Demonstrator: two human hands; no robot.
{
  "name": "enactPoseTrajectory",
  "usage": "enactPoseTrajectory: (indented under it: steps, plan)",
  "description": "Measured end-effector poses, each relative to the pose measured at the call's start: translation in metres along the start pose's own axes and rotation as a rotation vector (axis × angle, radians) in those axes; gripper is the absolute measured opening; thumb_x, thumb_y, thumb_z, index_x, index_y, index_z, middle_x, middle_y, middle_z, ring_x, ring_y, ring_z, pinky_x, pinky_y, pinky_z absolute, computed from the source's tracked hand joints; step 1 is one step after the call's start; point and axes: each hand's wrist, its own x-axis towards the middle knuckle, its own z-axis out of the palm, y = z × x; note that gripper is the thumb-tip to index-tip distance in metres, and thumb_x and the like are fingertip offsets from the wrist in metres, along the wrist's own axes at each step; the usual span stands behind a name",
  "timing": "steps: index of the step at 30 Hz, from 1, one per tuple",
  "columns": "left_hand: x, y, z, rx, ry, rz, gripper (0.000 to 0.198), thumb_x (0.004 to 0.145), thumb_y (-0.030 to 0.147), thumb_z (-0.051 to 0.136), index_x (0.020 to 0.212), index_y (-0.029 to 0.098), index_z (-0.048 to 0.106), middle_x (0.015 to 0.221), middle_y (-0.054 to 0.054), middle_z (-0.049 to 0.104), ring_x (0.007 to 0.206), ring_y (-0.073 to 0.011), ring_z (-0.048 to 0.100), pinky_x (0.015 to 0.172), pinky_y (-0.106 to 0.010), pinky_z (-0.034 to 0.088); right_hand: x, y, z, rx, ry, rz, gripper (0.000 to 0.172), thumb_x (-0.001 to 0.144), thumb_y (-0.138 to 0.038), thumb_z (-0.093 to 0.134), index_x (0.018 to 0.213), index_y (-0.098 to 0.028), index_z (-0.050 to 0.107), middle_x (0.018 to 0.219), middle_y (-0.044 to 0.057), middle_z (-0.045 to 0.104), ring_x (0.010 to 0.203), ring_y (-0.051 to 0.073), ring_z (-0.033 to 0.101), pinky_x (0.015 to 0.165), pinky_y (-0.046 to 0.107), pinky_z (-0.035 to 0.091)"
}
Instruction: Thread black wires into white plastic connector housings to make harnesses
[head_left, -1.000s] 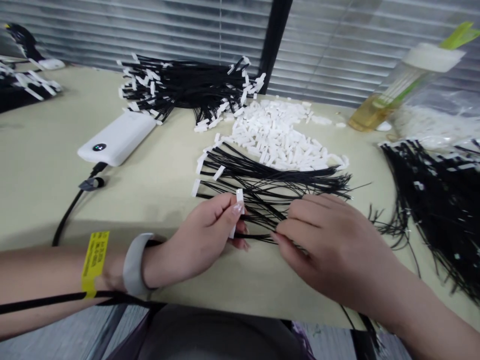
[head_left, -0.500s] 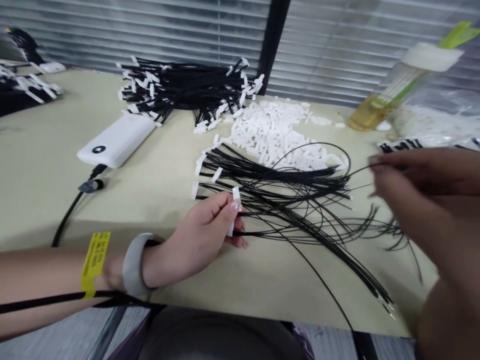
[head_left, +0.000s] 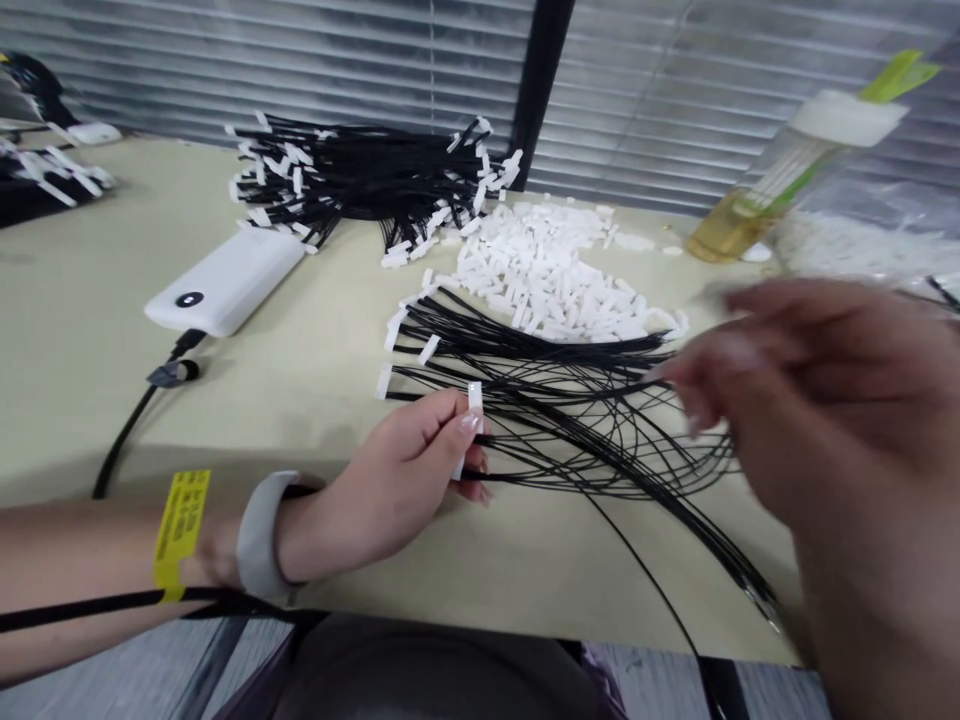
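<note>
A white connector housing (head_left: 475, 395) sits near the center of the view, its slim long axis running from just past 12 o'clock to just past 6, black wires (head_left: 525, 482) leaving it toward 3 o'clock. The left hand (head_left: 397, 485) pinches it between thumb and fingers above a pale tabletop (head_left: 525, 580); the right hand (head_left: 810, 420), at 3 o'clock, is blurred with fingers curled, and whether it grips a wire cannot be told. From the housing, loose connectors (head_left: 555, 270) lie at 1 o'clock, a white power bank (head_left: 240, 275) at 10, slatted blinds (head_left: 300, 60) beyond. Dark specks mark the narrow housing's upper end.
</note>
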Motion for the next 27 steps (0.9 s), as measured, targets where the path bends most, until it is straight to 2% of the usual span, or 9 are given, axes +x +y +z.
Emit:
enactPoseTrajectory:
  steps: [2,4,9,15,23,27]
  plan:
    - [-0.001,0.0,0.0,0.046,-0.011,0.029,0.022,0.085,0.032,0.039,0.071,0.018,0.046,0.065,0.004,0.047,0.059,-0.0088,0.05,0.053,-0.02,0.052,0.0,-0.006,0.013,-0.003,-0.095,-0.009,0.005,0.08,-0.02,0.054,0.081,-0.02,0.058,0.07,0.0,0.06,0.057,0.009,0.052,0.049,0.022,0.037]
    - [-0.001,0.001,0.0,0.1,-0.007,0.051,0.022,0.086,0.03,0.038,0.069,0.018,0.045,0.065,0.004,0.047,0.058,-0.0083,0.051,0.053,-0.019,0.051,0.001,-0.009,0.024,-0.023,-0.211,-0.022,0.01,0.078,-0.019,0.056,0.069,-0.019,0.057,0.062,-0.002,0.056,0.054,0.007,0.049,0.049,0.021,0.035]
    - [-0.001,0.003,0.0,0.233,-0.029,0.086,0.021,0.085,0.025,0.036,0.067,0.018,0.045,0.063,0.005,0.049,0.054,-0.008,0.053,0.051,-0.019,0.047,0.001,-0.012,0.036,0.013,-0.353,-0.015,0.016,0.083,-0.019,0.049,0.067,-0.017,0.051,0.058,-0.004,0.051,0.052,0.005,0.042,0.051,0.02,0.031]
    - [-0.001,-0.003,0.0,0.301,-0.074,0.127,0.02,0.086,0.025,0.035,0.071,0.019,0.046,0.067,0.004,0.049,0.061,-0.0103,0.058,0.053,-0.021,0.048,-0.001,-0.013,0.042,0.07,-0.38,-0.018,0.018,0.084,-0.02,0.046,0.067,-0.016,0.049,0.057,-0.004,0.049,0.053,0.004,0.042,0.053,0.019,0.03]
    - [-0.001,-0.005,0.0,0.347,-0.077,0.158,0.02,0.086,0.025,0.036,0.069,0.019,0.045,0.066,0.004,0.05,0.062,-0.0106,0.058,0.055,-0.022,0.048,0.001,-0.011,0.042,0.069,-0.445,-0.001,0.023,0.084,-0.02,0.046,0.061,-0.016,0.044,0.053,-0.005,0.044,0.051,0.004,0.038,0.051,0.019,0.028]
    - [-0.002,-0.006,0.0,0.354,-0.082,0.168,0.021,0.087,0.026,0.035,0.07,0.019,0.044,0.066,0.004,0.049,0.061,-0.0099,0.058,0.054,-0.021,0.049,0.0,-0.013,0.042,0.084,-0.434,0.006,0.021,0.085,-0.02,0.044,0.065,-0.017,0.046,0.057,-0.004,0.047,0.054,0.005,0.04,0.053,0.02,0.029]
